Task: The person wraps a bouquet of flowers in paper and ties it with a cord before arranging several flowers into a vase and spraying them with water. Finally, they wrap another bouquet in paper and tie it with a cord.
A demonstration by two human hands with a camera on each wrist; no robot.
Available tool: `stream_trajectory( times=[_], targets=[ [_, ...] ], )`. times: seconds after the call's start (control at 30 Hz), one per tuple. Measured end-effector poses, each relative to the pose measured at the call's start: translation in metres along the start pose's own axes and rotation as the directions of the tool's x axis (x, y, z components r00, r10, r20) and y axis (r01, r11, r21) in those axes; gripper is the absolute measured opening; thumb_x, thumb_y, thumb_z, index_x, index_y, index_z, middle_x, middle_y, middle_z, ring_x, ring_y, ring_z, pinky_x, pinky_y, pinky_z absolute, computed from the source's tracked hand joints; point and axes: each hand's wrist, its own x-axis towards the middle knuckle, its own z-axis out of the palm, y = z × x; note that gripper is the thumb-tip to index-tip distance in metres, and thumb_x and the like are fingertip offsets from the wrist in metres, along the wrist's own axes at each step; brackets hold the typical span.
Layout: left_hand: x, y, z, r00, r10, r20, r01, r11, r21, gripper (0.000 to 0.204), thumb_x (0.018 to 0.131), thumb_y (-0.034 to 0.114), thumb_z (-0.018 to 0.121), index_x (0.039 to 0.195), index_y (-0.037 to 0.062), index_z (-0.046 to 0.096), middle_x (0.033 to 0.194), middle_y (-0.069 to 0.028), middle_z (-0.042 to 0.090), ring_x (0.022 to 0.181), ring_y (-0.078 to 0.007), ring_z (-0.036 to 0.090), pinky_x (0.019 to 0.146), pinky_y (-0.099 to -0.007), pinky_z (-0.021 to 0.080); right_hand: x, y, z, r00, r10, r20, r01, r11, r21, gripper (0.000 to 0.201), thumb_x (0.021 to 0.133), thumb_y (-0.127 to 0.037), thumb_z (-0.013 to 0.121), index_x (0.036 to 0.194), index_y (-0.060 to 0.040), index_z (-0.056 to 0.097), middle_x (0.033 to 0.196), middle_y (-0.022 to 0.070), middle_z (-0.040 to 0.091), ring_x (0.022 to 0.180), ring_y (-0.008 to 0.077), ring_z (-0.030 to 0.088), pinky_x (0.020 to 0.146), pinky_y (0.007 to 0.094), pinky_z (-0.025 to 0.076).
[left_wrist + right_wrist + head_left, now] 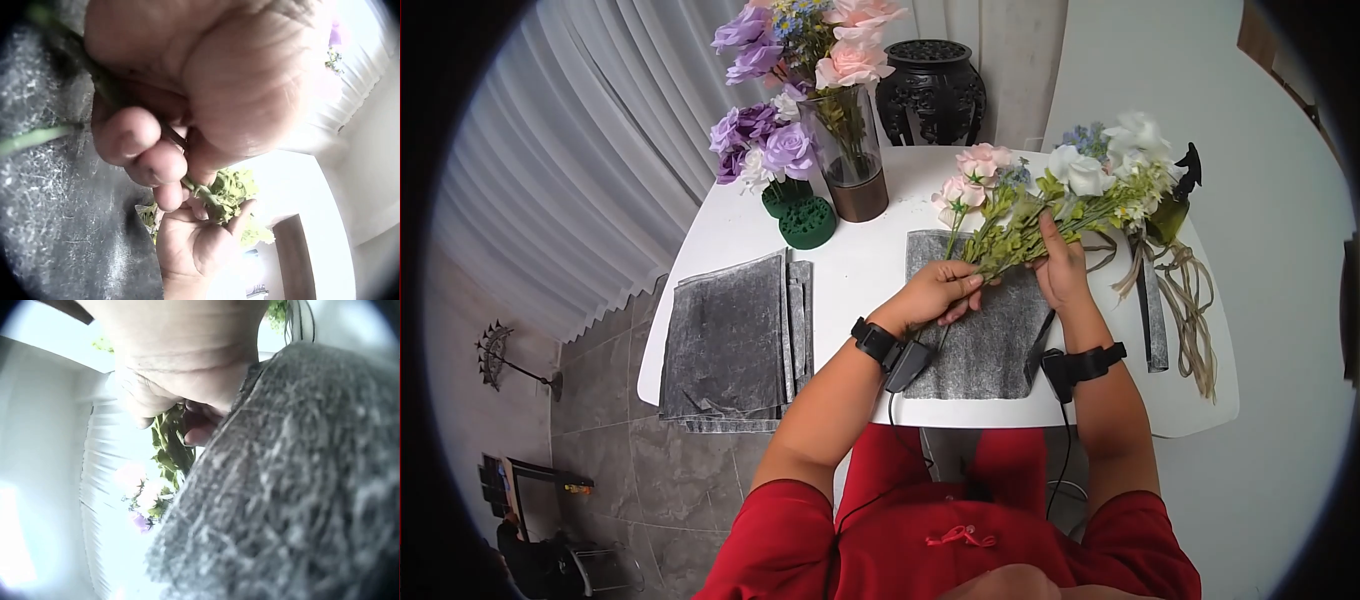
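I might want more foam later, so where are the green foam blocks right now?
In the head view, the green foam blocks sit left, beside the glass vase's brown base.

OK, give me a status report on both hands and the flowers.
Left hand gripping flower bunch by stems. Right hand round its leafy part. Gray sheet below, close to right wrist.

Ornate black stool (931,95) behind white table (855,310); pale curtains (590,160) at left; grey tiled floor (675,490).
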Motion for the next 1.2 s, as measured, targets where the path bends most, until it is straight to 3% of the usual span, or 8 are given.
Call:
stream_trajectory(
  times=[0.2, 0.27, 0.37, 0.5, 0.6, 0.73, 0.93, 1.2],
  targets=[
    [-0.005, 0.008, -0.002, 0.990, -0.026, 0.138, 0.052, 0.981, -0.188, 0.030, 0.098, 0.018, 0.045, 0.119, -0.0012, 0.055, 0.072, 0.0007, 0.056, 0.045, -0.0020, 0.040, 0.037, -0.0163, 0.030, 0.002, -0.005, 0.001, 0.999, 0.002, 0.041, 0.000, 0.999, -0.041, 0.045, 0.089, -0.039, 0.062, 0.114, -0.0026, 0.057, 0.101, 0.0042, 0.062, 0.081, 0.0125, 0.059, 0.060, 0.0262, 0.046],
    [-0.011, 0.013, 0.000, 0.957, -0.125, 0.264, 0.205, 0.930, -0.306, 0.036, 0.099, 0.018, 0.043, 0.128, -0.0035, 0.047, 0.071, -0.0013, 0.052, 0.044, -0.0016, 0.036, 0.036, -0.0160, 0.029, 0.000, -0.009, -0.001, 0.981, 0.048, 0.187, -0.043, 0.999, -0.028, 0.046, 0.090, -0.040, 0.058, 0.118, -0.0032, 0.055, 0.100, 0.0034, 0.061, 0.081, 0.0110, 0.057, 0.061, 0.0262, 0.044],
    [-0.016, 0.017, 0.001, 0.904, -0.144, 0.402, 0.302, 0.881, -0.364, 0.042, 0.099, 0.020, 0.043, 0.134, -0.0025, 0.040, 0.070, 0.0002, 0.046, 0.045, -0.0014, 0.032, 0.037, -0.0157, 0.028, -0.006, -0.014, 0.006, 0.972, 0.052, 0.227, -0.059, 0.998, 0.027, 0.047, 0.088, -0.042, 0.061, 0.113, -0.0034, 0.056, 0.097, 0.0039, 0.060, 0.079, 0.0108, 0.056, 0.061, 0.0246, 0.043],
    [-0.021, 0.018, 0.005, 0.848, -0.133, 0.514, 0.299, 0.920, -0.255, 0.043, 0.099, 0.024, 0.042, 0.135, -0.0005, 0.039, 0.070, 0.0031, 0.038, 0.045, -0.0016, 0.028, 0.037, -0.0159, 0.025, 0.006, 0.006, -0.014, 0.913, 0.036, 0.406, -0.077, 0.993, 0.085, 0.049, 0.080, -0.050, 0.067, 0.103, -0.0084, 0.054, 0.086, 0.0044, 0.054, 0.071, 0.0117, 0.052, 0.056, 0.0205, 0.039],
    [-0.019, 0.014, 0.007, 0.844, -0.161, 0.512, 0.337, 0.902, -0.271, 0.037, 0.100, 0.024, 0.041, 0.128, -0.0008, 0.045, 0.068, 0.0029, 0.037, 0.045, -0.0021, 0.026, 0.036, -0.0164, 0.023, 0.007, 0.003, -0.019, 0.889, 0.098, 0.448, -0.156, 0.983, 0.094, 0.051, 0.079, -0.052, 0.066, 0.104, -0.0092, 0.054, 0.085, 0.0039, 0.054, 0.071, 0.0108, 0.051, 0.055, 0.0207, 0.039],
    [-0.015, 0.010, 0.000, 0.838, -0.077, 0.540, 0.346, 0.841, -0.416, 0.030, 0.100, 0.021, 0.039, 0.117, -0.0024, 0.049, 0.066, 0.0030, 0.034, 0.046, -0.0024, 0.025, 0.035, -0.0166, 0.022, 0.003, -0.003, -0.011, 0.953, 0.131, 0.274, -0.149, 0.988, 0.048, 0.051, 0.081, -0.052, 0.063, 0.107, -0.0090, 0.054, 0.085, 0.0017, 0.054, 0.072, 0.0093, 0.053, 0.054, 0.0202, 0.038],
    [-0.019, 0.015, -0.004, 0.840, -0.002, 0.543, 0.314, 0.818, -0.483, 0.028, 0.101, 0.019, 0.037, 0.112, -0.0031, 0.049, 0.060, 0.0029, 0.031, 0.043, -0.0028, 0.026, 0.032, -0.0169, 0.023, 0.005, -0.018, -0.012, 0.865, 0.061, 0.498, -0.176, 0.966, 0.188, 0.041, 0.090, -0.025, 0.061, 0.121, 0.0002, 0.049, 0.107, 0.0087, 0.062, 0.094, 0.0152, 0.059, 0.071, 0.0267, 0.050],
    [-0.016, 0.009, -0.011, 0.885, -0.058, 0.462, 0.280, 0.860, -0.427, 0.027, 0.101, 0.021, 0.036, 0.111, -0.0016, 0.049, 0.059, 0.0023, 0.033, 0.039, -0.0030, 0.027, 0.031, -0.0183, 0.024, 0.007, -0.003, -0.007, 0.958, 0.071, 0.276, -0.042, 0.993, -0.109, 0.033, 0.093, -0.030, 0.057, 0.116, -0.0059, 0.052, 0.102, 0.0042, 0.062, 0.080, 0.0094, 0.055, 0.062, 0.0215, 0.041]
  ],
)
